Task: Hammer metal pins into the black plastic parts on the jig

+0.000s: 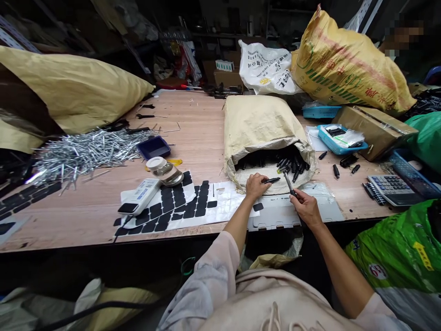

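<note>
My left hand (257, 185) rests at the mouth of a cream woven sack (262, 115), its fingers closed on a slim black pen-like piece (272, 180) that points right. In my right hand (306, 208) is a small hammer (288, 183) with a metal shaft and dark grip. Its head is up beside the tip of the black piece; whether they touch I cannot tell. Inside the sack's mouth lies a heap of similar black pieces (296, 164). Beneath my hands are the sack's lower flap and a grey-white sheet (325, 209).
Left lie a pile of thin metal rods (93, 154), a dark blue tray (154, 148), a jar (164, 171), a white box-shaped device (140, 197) and black sticker sheets (179, 202). Right are a calculator (396, 189), a blue basket (341, 140), a cardboard box (375, 128) and large sacks.
</note>
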`<state>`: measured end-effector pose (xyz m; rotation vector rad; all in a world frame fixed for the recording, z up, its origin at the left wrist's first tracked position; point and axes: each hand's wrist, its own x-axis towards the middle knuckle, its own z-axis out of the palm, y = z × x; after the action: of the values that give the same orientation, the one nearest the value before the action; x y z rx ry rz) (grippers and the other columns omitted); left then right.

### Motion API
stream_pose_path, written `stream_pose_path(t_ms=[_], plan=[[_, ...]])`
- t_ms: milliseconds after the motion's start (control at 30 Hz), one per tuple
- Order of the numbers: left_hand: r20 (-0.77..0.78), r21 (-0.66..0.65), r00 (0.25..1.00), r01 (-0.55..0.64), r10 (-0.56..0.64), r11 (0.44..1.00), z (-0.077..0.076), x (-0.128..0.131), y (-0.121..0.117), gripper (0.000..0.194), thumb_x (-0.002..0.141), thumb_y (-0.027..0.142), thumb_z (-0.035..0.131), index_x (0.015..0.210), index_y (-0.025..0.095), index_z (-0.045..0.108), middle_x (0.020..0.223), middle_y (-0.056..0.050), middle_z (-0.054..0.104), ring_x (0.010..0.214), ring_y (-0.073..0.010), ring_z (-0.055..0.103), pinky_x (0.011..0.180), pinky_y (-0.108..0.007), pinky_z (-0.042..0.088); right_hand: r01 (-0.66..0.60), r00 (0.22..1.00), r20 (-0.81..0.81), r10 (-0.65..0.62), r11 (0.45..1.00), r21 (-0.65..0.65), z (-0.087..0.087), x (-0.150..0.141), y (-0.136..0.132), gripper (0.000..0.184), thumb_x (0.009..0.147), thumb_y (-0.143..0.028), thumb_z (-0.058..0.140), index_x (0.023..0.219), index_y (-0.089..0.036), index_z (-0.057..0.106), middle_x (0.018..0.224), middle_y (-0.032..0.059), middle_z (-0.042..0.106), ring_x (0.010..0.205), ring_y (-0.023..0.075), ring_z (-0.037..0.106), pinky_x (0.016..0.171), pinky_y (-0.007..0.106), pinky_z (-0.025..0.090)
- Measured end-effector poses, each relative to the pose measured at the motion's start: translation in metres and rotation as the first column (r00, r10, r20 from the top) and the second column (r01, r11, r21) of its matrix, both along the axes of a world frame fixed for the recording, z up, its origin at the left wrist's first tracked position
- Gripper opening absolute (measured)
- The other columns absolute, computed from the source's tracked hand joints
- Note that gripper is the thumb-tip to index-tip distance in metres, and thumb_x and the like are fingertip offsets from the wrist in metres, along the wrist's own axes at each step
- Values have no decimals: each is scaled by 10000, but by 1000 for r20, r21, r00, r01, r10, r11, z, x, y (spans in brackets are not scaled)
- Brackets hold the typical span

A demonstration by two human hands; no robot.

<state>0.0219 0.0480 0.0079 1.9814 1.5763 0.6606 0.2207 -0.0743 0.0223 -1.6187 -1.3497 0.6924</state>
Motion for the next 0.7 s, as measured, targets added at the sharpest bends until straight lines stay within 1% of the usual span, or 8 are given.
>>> stream_pose_path(t_ms=[167,233,333,433,500,600,700], plan=[[-6,2,1000,0,0,1000,0,1,0,185,802,342,736,980,297,766,986,-14,674,1042,-233,539,927,-359,413,-61,991,119,59,998,18,0,-8,-2,403,830,-427,626,1088,-155,775,798,56,744,671,207,663,637,287,541],[-7,9,1000,-2,2,1000,0,1,0,183,803,341,733,976,294,767,992,-15,674,1039,-235,537,922,-361,411,-75,988,138,72,997,12,-1,-9,-2,406,834,-427,620,1088,-151,775,811,61,750,665,209,664,629,288,536],[-1,10,1000,-4,4,1000,0,1,-1,179,797,337,739,969,295,765,986,-13,672,1025,-231,534,909,-359,411,-75,988,138,71,997,24,-2,-10,-2,425,851,-431,613,1143,-157,757,830,56,754,628,195,651,601,284,528],[4,1,1000,-6,6,1000,2,1,-2,191,795,341,743,981,303,763,977,-11,671,1017,-227,535,898,-351,414,-95,986,139,88,995,44,-6,-12,0,394,816,-422,653,1098,-174,772,833,57,757,647,198,659,618,287,536],[-1,0,1000,-15,15,1000,2,1,-3,190,797,345,742,981,303,763,981,-12,676,1018,-228,534,897,-348,416,-102,992,77,102,995,1,-11,-12,1,392,786,-432,683,1067,-175,778,796,53,746,636,197,653,589,287,534],[0,7,1000,-14,14,1000,0,2,-3,176,796,327,741,968,297,765,983,-14,682,1021,-230,533,906,-347,418,-72,986,-155,61,995,-66,-18,-8,4,497,776,-497,699,1127,-148,743,728,39,710,580,186,618,487,283,508],[3,3,1000,0,0,1000,-1,1,1,187,795,317,740,977,280,763,981,-19,680,1028,-235,533,917,-354,414,-17,939,-344,0,999,-45,-19,-1,7,535,765,-538,708,1113,-131,721,667,20,674,480,148,557,433,276,469]])
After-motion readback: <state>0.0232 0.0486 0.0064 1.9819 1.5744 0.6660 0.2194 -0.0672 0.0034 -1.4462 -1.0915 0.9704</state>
